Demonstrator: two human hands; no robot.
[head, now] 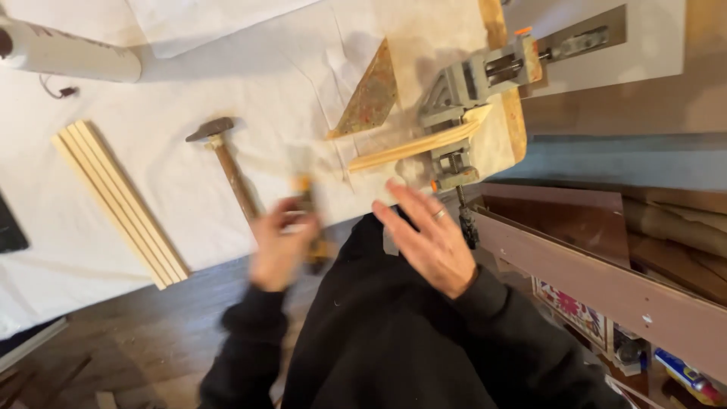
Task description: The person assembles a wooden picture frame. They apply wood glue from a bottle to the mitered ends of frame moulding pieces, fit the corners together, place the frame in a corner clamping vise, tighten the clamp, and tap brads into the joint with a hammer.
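The left hand (279, 246) is closed around a small orange-and-dark tool (309, 220), too blurred by motion to name, at the near edge of the white-covered worktop (151, 91). The right hand (425, 235) is spread flat with fingers apart, holding nothing, just in front of a grey corner clamp (458, 106) that grips a pale wooden strip (416, 145). To do this step well, it seems wise to slow the left hand until the tool is steady, and to rest the open right hand on the strip or the clamp body so the work cannot shift. The strip's long axis runs from lower left to upper right, its right end seated in the clamp, its free left end pointing toward a hammer (227, 163). The held tool stands roughly upright in the view, its long axis running away from the person. A triangular rusty set square (371, 98) lies just behind the strip, and a bundle of wooden slats (117, 201) lies well apart at the left.
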